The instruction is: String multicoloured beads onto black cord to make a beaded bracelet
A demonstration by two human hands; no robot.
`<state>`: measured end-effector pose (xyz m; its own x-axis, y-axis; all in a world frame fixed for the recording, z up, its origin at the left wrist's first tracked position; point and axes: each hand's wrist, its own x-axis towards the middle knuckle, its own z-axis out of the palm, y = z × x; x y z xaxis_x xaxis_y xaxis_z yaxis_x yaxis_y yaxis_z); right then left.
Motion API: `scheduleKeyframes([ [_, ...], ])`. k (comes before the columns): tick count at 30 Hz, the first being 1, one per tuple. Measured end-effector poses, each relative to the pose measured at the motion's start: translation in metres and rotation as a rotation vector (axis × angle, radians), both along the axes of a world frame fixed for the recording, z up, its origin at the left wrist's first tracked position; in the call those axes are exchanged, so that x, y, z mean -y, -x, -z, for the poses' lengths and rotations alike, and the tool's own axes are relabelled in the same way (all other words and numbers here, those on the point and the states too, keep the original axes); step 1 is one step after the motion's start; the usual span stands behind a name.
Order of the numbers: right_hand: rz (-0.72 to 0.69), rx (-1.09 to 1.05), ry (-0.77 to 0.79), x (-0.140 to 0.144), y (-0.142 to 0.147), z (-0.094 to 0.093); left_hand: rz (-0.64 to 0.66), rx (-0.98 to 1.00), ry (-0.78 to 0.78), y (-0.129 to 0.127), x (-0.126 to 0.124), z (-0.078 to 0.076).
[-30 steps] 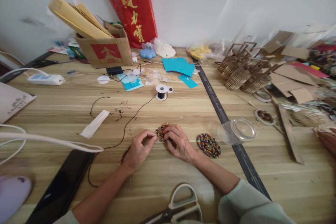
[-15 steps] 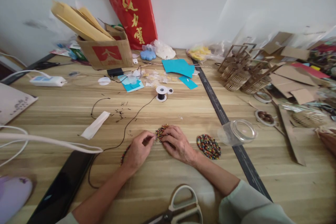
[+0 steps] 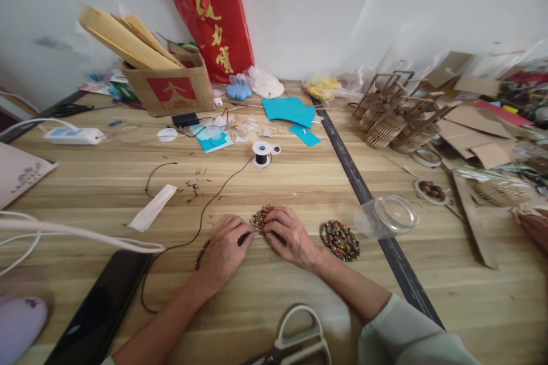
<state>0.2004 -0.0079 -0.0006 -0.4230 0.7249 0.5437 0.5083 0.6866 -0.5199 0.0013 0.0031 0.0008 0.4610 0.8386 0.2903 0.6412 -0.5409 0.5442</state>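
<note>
My left hand [image 3: 228,251] is closed in a pinch at the near left edge of a small pile of multicoloured beads [image 3: 260,218]. A beaded cord [image 3: 201,255] runs out from under its palm; the cord's tip at the fingertips is too small to make out. My right hand [image 3: 290,235] rests over the pile's right side, thumb and fingers pinched around a bead too small to show clearly. The fingertips of both hands nearly meet. To the right of my right hand lies a coiled strand of beads [image 3: 340,240]. Thin black cord stretches from a white spool [image 3: 261,154] toward my left forearm.
Scissors [image 3: 299,336] lie at the front edge, a dark phone [image 3: 103,305] at the left. A clear plastic jar [image 3: 391,217] is on its side to the right. Small woven baskets [image 3: 385,120] and a cardboard box [image 3: 171,88] stand behind. Another person's hand [image 3: 533,228] shows at far right.
The view has shifted slightly. My left hand has turned a little, its fingers still pinched by the pile. My right hand stays almost in place over the beads.
</note>
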Motion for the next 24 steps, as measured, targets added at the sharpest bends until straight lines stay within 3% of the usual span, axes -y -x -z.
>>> scheduleKeyframes([
  [10, 0.003, -0.003, 0.015, 0.0, 0.0, 0.003, -0.022, 0.022, 0.048, 0.0, 0.0, -0.002],
  [18, -0.063, -0.082, -0.017, -0.001, -0.001, 0.0, -0.013, 0.352, 0.293, -0.008, 0.0, -0.008],
  [24, -0.145, -0.112, -0.019, 0.001, -0.002, -0.001, 0.044, 0.435, 0.379, -0.015, 0.005, -0.011],
])
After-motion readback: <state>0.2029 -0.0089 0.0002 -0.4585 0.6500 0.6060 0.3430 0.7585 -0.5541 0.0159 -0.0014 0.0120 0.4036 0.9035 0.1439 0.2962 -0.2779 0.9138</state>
